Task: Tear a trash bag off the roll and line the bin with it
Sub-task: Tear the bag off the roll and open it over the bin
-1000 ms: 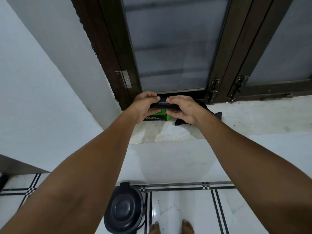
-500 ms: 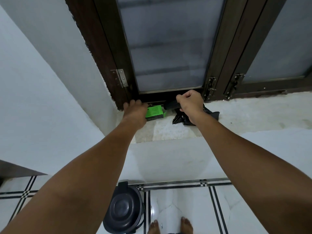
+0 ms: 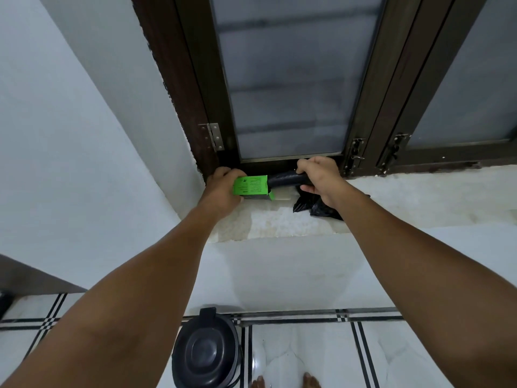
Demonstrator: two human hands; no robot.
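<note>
We have the black roll of trash bags up on the white window ledge, lying sideways with its left end inside a green box. Our right hand wraps around the roll's right end, fingers curled over the top and thumb underneath. Our left hand grips the green box from its left side, fingers closed behind it, so the box and the roll sit between our two hands. Just below our right wrist a loose black bag lies crumpled on the ledge, partly hidden by our forearm; we cannot tell whether it is joined to the roll.

Behind our hands stands a dark brown window frame with frosted glass, a metal hinge to the left and latches to the right. Far below, on the tiled floor, the black bin stands with its lid closed, near our bare toes.
</note>
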